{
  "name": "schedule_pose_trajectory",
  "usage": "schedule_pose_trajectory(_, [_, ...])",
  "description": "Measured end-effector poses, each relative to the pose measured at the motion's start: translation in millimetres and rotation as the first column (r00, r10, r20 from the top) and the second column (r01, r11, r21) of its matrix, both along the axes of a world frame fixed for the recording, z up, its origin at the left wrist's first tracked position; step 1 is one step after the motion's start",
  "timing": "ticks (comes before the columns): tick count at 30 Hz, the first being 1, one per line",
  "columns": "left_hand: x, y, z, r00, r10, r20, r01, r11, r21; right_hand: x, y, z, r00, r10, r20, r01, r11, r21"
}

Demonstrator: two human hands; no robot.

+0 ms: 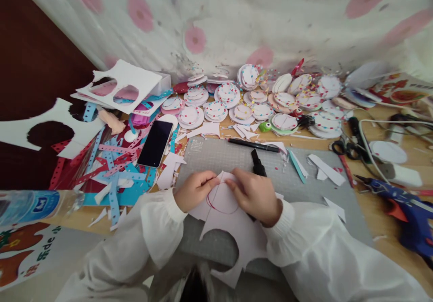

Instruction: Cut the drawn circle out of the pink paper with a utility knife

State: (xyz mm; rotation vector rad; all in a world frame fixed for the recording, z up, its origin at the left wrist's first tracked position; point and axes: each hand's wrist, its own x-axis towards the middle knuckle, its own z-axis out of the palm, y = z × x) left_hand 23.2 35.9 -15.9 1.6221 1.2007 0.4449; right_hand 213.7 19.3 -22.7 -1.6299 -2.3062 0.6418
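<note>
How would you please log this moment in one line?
left hand: holds white sheet | right hand: holds same sheet | sheet: marked in red, partly cut away | below: grey cutting mat

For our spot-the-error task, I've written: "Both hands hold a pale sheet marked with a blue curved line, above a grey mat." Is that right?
Not quite: the head view shows that the curved line is red, not blue. The left hand and right hand do hold the pale sheet above a grey mat.
</note>
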Motion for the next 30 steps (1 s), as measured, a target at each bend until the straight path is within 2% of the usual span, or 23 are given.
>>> schedule_pose_trajectory(7, [1.9,-9.0,-0.1,0.994,0.051,0.096,-0.039,0.991,-0.127,5.0,-0.6,-6.1,0.991,0.037,-0.128,-0.029,0.998,0.064])
schedule_pose_trajectory(15, [4.6,-6.7,4.7,0.985,0.058,0.165,-0.027,0.982,-0.184,10.8,-1.5,-3.2,0.969,0.033,-0.246,-0.021,0.998,0.051])
schedule_pose_trajectory(18, [5.9,-6.4,6.6,0.988,0.032,0.148,-0.008,0.987,-0.161,11.3,-1.2,-2.3,0.962,0.037,-0.27,-0.025,0.999,0.047])
schedule_pose_trajectory(23, [9.9,-3.9,10.8,1.0,-0.006,0.002,0.006,1.0,0.008,9.6,-0.4,0.1,0.967,-0.037,-0.251,0.028,0.999,-0.038])
schedule_pose_trajectory(26, [12.8,-3.0,9.6,0.999,-0.027,-0.031,0.027,1.0,0.013,8.6,-1.0,1.7,0.971,-0.085,-0.222,0.066,0.994,-0.091])
schedule_pose_trajectory(30, [17.9,-5.2,0.1,1.0,0.002,-0.018,-0.002,1.0,0.008,9.3,-0.8,1.4,0.985,-0.113,-0.129,0.099,0.989,-0.111])
